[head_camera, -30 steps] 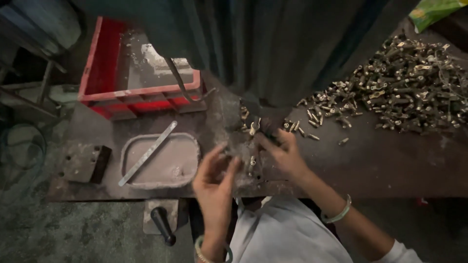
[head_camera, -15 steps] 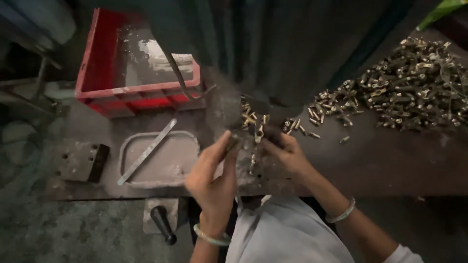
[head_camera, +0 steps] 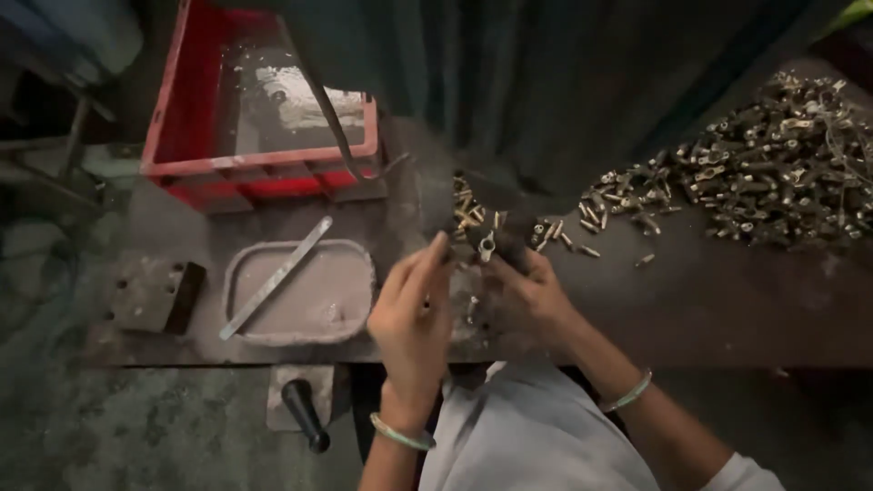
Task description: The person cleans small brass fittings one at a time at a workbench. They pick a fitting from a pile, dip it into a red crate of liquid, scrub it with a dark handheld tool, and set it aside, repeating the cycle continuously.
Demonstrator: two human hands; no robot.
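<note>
Fitting (head_camera: 486, 244), small brass piece pinched between left hand (head_camera: 414, 314) and right hand (head_camera: 527, 295) fingertips, likely rigid, light, slippery; best gripped across its body.

Dim, murky scene; soft blur throughout, light perhaps from upper right.

A small brass fitting (head_camera: 486, 244) — short, tubular, pale gold with a dark bore — stands roughly upright, pinched at the fingertips above the dark desk (head_camera: 727, 300). Just behind it lies a loose scatter of similar brass pieces (head_camera: 473, 214) — tilted every way, some touching.
</note>
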